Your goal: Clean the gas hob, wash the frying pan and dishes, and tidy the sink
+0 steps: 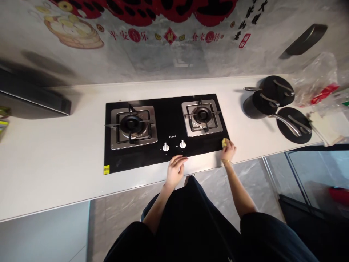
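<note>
A black glass gas hob (163, 123) with two burners sits in the white counter (54, 153). My right hand (228, 150) is closed on a small yellow sponge (224, 142), pressed on the hob's front right corner. My left hand (176, 167) rests on the hob's front edge with its fingers laid down, just below the two white knobs (165, 147). A ring shows on the left hand and a bracelet on the right wrist.
Black pots and lids (268, 100) stand on the counter right of the hob, with a plastic bag (316, 80) behind them. A dark pan (307, 40) hangs on the wall. A dark object (32, 100) lies at the far left. A glass panel (313, 174) is at lower right.
</note>
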`<state>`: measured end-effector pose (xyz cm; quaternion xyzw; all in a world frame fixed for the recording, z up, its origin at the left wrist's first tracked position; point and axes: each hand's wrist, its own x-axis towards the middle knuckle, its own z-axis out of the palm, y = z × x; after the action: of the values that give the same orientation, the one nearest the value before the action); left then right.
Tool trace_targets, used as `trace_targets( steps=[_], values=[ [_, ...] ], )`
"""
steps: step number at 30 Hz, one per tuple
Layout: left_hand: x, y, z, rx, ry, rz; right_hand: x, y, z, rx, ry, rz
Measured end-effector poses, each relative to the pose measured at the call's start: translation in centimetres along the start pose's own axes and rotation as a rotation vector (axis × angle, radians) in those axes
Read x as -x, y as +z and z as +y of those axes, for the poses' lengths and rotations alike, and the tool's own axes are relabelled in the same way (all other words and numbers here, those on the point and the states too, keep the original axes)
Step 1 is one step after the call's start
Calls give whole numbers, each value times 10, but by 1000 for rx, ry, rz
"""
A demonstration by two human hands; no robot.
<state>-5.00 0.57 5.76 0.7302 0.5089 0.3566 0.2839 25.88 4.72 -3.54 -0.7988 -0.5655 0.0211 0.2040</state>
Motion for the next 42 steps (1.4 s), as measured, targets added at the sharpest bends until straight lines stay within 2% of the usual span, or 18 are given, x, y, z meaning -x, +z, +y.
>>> trace_targets(
  steps=[2, 4, 6, 8, 11, 13, 15, 17, 20, 22, 24, 27, 29, 34, 38, 42],
  values=[
    [4, -2, -8, 12, -30, 15, -4, 2, 1, 72, 87, -25],
    [9, -3, -19, 5, -89, 50, 15, 9, -26, 83, 19, -104],
    [17, -4, -31, -24, -152, 82, 51, 20, -75, 36, -122, -188],
    [25, -8, -43, -57, -200, 94, 92, 33, -136, -43, -243, -248],
    [37, -22, -57, -90, -260, 114, 142, 48, -220, -122, -297, -347],
    [43, -37, -64, -112, -281, 156, 159, 51, -254, -195, -298, -392],
    [47, -53, -69, -127, -282, 204, 162, 46, -260, -288, -308, -392],
    [49, -66, -74, -131, -274, 237, 151, 37, -238, -344, -301, -330],
    [49, -75, -81, -117, -252, 244, 119, 15, -166, -295, -138, -137],
    [46, -71, -82, -78, -222, 207, 96, -3, -108, -230, 23, -9],
    [42, -60, -78, -20, -176, 137, 77, -19, -57, -165, 138, 62],
    [36, -39, -62, 46, -102, 9, 59, -32, -3, -129, 223, 92],
    [34, -23, -48, 72, -64, -69, 53, -36, 18, -146, 218, 74],
    [28, 14, -19, 108, 32, -201, 30, -43, 53, -152, 98, -52],
    [23, 40, -3, 92, 58, -271, -22, -42, 85, -120, 12, -85],
    [20, 67, 9, 74, 19, -286, -75, -28, 113, -57, -53, -185]
  ],
)
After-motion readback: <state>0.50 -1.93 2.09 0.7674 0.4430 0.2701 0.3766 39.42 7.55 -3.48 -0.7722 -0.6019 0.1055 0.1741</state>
